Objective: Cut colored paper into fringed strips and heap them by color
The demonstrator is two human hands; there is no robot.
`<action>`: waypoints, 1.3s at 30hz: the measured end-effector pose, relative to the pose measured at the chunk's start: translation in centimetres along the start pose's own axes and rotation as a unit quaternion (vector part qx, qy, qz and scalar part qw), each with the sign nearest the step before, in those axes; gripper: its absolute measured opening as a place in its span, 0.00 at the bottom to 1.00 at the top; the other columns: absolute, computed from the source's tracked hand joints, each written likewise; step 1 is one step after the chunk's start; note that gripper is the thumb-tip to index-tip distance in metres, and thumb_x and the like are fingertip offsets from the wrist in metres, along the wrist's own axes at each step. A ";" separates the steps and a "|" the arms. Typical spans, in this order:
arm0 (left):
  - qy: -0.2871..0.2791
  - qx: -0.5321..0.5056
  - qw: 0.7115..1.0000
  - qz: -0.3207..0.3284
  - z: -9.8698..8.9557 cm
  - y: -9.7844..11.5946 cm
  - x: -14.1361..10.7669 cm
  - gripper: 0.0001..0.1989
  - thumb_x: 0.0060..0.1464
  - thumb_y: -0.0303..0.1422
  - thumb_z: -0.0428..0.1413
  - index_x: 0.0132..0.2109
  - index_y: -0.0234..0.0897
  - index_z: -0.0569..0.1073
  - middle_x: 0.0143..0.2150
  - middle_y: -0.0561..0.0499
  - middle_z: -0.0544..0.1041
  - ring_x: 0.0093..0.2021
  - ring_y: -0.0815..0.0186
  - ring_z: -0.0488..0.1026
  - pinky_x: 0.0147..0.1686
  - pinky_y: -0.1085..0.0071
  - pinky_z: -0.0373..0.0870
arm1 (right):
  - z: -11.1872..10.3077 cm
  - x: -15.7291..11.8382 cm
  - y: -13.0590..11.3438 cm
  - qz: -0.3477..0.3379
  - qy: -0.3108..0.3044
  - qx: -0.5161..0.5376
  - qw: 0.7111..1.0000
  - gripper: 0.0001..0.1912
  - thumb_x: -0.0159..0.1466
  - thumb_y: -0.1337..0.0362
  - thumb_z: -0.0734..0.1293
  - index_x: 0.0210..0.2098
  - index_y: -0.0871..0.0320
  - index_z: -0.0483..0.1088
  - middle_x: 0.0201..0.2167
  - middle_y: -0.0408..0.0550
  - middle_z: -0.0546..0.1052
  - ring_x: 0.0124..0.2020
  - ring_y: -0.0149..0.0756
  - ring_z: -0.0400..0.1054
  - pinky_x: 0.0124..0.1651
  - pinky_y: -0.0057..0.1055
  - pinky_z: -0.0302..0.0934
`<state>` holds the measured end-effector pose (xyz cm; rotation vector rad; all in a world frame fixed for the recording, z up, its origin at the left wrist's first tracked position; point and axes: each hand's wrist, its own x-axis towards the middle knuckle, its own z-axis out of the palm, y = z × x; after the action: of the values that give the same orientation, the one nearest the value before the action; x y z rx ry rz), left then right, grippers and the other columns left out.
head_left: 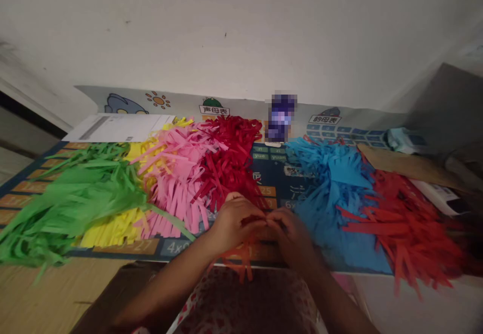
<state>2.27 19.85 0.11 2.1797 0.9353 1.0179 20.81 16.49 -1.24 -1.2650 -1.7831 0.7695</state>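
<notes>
left hand [234,226] and right hand [292,236] both closed, fingertips pinched together on orange paper fringe [241,263], which hangs below them past the near edge of the printed desk mat [177,247]. dark red paper fringe [230,160] lies just beyond the hands. further left, pink paper fringe [173,183], yellow paper fringe [116,228], green paper fringe [71,208]. to the right, blue paper fringe [328,193], red paper fringe [407,223]. white paper sheet [116,128] at the far left of the mat.

Just one head-worn camera here, nothing else. It's aimed forward and down, pretty close above the left hand [234,226] and right hand [292,236].
</notes>
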 end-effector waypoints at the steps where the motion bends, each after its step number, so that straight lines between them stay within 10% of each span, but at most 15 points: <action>1: 0.000 -0.005 1.000 -0.002 0.0 0.0 0.0 0.06 0.56 0.36 0.60 0.37 0.39 0.77 0.33 0.52 0.82 0.34 0.67 0.76 0.44 0.65 0.60 | 0.1 0.0 0.1 -0.001 0.003 -0.002 1.000 0.08 0.66 0.65 0.61 0.32 0.56 0.70 0.31 0.45 0.73 0.34 0.33 0.68 0.37 0.27 0.60; 15: 0.044 -0.053 0.993 -0.095 -0.2 0.3 0.2 0.03 0.52 0.31 0.60 0.33 0.37 0.77 0.32 0.50 0.81 0.34 0.66 0.76 0.41 0.68 0.65 | -0.1 0.4 0.0 0.047 0.045 0.028 0.997 0.08 0.64 0.61 0.63 0.32 0.57 0.71 0.32 0.45 0.74 0.33 0.34 0.68 0.35 0.28 0.60; 23: 0.062 -0.338 0.901 -0.266 0.1 0.4 0.1 0.13 0.49 0.40 0.63 0.35 0.34 0.76 0.29 0.51 0.79 0.28 0.69 0.75 0.30 0.75 0.69 | 1.3 1.1 -0.1 0.121 0.038 0.161 0.979 0.08 0.61 0.59 0.67 0.35 0.55 0.76 0.34 0.46 0.78 0.34 0.35 0.73 0.37 0.29 0.67; 39: 0.060 -0.171 0.965 -0.189 0.0 0.4 0.0 0.04 0.52 0.32 0.61 0.35 0.36 0.78 0.34 0.49 0.81 0.35 0.66 0.76 0.39 0.72 0.70 | 1.5 1.0 -0.8 -0.029 0.115 -0.018 0.993 0.05 0.61 0.67 0.65 0.32 0.56 0.73 0.28 0.43 0.76 0.27 0.30 0.68 0.29 0.25 0.62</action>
<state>2.42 19.60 0.38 1.5969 1.0882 1.0408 18.90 17.14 -1.04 -1.2652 -1.6448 0.5370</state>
